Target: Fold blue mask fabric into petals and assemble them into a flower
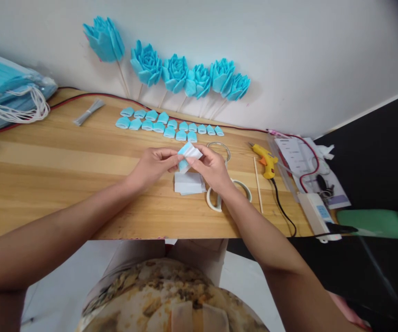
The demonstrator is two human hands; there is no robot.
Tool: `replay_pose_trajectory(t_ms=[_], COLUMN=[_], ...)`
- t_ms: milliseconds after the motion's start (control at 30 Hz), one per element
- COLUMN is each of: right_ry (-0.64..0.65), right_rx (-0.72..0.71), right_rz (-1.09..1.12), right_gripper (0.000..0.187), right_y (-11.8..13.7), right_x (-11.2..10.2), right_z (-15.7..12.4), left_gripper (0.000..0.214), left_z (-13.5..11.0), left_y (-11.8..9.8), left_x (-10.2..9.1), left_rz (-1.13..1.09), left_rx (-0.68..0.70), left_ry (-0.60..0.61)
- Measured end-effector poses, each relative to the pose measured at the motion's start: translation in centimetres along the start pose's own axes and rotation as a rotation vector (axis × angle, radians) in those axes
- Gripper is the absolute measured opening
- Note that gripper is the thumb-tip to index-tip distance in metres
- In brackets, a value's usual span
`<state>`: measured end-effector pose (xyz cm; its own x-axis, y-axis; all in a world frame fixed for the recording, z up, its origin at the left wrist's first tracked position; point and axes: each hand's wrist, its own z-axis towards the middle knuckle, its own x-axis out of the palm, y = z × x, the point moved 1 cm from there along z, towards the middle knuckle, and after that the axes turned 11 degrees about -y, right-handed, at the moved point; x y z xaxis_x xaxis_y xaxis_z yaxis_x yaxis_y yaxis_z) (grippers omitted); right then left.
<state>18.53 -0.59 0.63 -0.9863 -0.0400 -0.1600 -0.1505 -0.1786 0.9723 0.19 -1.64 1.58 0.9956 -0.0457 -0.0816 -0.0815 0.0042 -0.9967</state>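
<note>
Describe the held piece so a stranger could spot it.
Over the wooden table, find the left hand and right hand. The small sheet pinched between them shows blue and white, while the stack below it in view looks plain white.

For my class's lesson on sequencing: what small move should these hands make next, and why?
Probably fold a corner of the square blue-and-white sheet inward: the left hand and right hand both pinch it, and it looks flatter than the small, pointed light-blue folded pieces lying in rows beyond.
</note>
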Motion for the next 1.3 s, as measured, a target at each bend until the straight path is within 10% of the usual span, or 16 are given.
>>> replay_pose_trajectory(t_ms=[667, 1300], right_ry=[-0.054, 0.012], right_rx=[-0.459, -0.428], right_rz=[-0.233, -0.241], right_gripper=[0.015, 0.019], right_y=[1.0, 0.8], right_x=[-0.4, -0.3], right_z=[0.0, -0.1], left_gripper=[0.037, 0.031], left_z=[0.2, 0.1], left_y=[0.5, 0.7], left_x=[0.1, 0.1], left_rz=[-0.123, -0.247], left_rx=[-0.195, -0.176], left_ry=[0.164, 0.110])
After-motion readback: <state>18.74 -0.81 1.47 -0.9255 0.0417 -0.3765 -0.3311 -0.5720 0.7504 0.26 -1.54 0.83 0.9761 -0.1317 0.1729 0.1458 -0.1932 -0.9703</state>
